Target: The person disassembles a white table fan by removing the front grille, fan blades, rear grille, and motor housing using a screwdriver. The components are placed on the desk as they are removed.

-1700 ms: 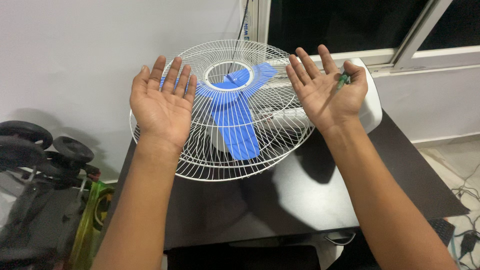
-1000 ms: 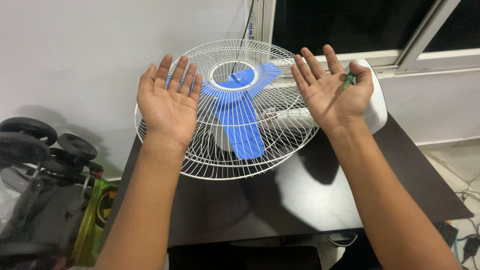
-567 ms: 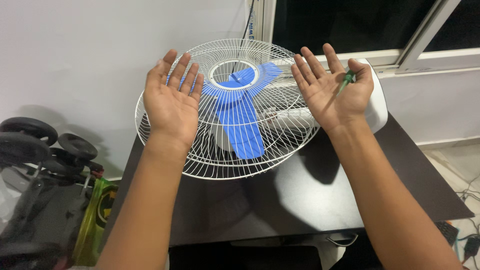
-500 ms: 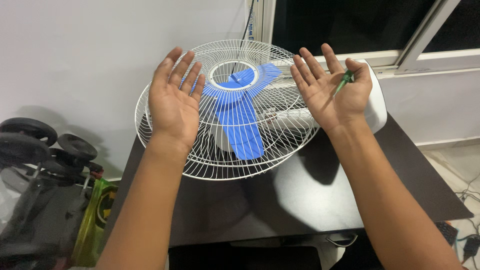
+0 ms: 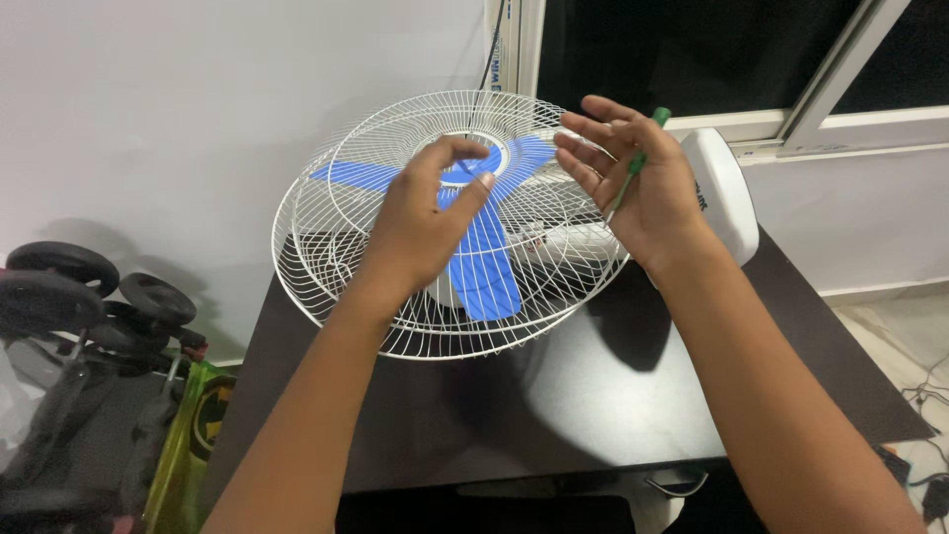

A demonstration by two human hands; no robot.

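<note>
Both hands hover over the white wire fan guard [image 5: 346, 247] lying on the dark counter [image 5: 593, 396]. Left hand [image 5: 425, 222], loosely curled and grasping nothing, sits near the hub; right hand [image 5: 643, 193], at three o'clock of the guard, pinches a green-handled screwdriver [image 5: 638, 158] above blue blades [image 5: 484, 267].

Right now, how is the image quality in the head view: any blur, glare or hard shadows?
Head view: left hand slightly motion-blurred over the white fan grille; right hand and green screwdriver sharper; soft sheen and arm shadows on the dark table; window black.
</note>
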